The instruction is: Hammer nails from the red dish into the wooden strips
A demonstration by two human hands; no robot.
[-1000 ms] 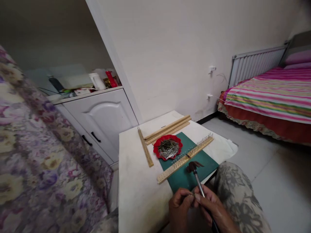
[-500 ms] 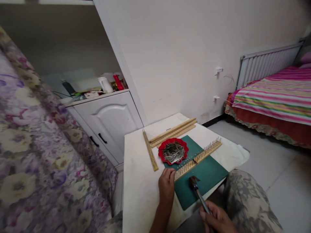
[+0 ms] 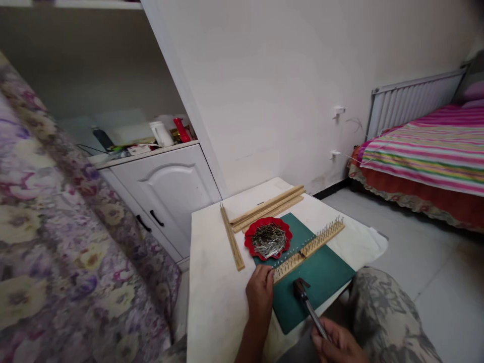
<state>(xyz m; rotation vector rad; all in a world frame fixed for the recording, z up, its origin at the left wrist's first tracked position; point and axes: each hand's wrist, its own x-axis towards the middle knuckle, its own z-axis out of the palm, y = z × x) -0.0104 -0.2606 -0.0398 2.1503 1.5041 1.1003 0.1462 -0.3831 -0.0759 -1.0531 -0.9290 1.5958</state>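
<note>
My right hand (image 3: 336,340) is wrapped round the handle of a claw hammer (image 3: 310,308). Its head is over the near part of a green mat (image 3: 325,287). The fingers of my left hand (image 3: 260,287) are closed at the near left end of a wooden strip (image 3: 321,243), gripping it. Nails stand along this strip in rows, taller toward its far right end and lower near my left hand. A dark mark crosses the strip near its middle. Just behind it, a red scalloped dish (image 3: 247,244) holds a heap of loose nails (image 3: 269,239).
More wooden strips (image 3: 268,206) lie at the back of the white table (image 3: 215,302), and a single strip (image 3: 232,237) lies left of the dish. A floral curtain (image 3: 83,242) hangs at left before a white cabinet (image 3: 170,186). My knee (image 3: 389,312) is beside the table's right edge.
The view has shifted slightly. My left hand stays at the strip's end, and the hammer in my right hand is held in nearly the same place over the mat.
</note>
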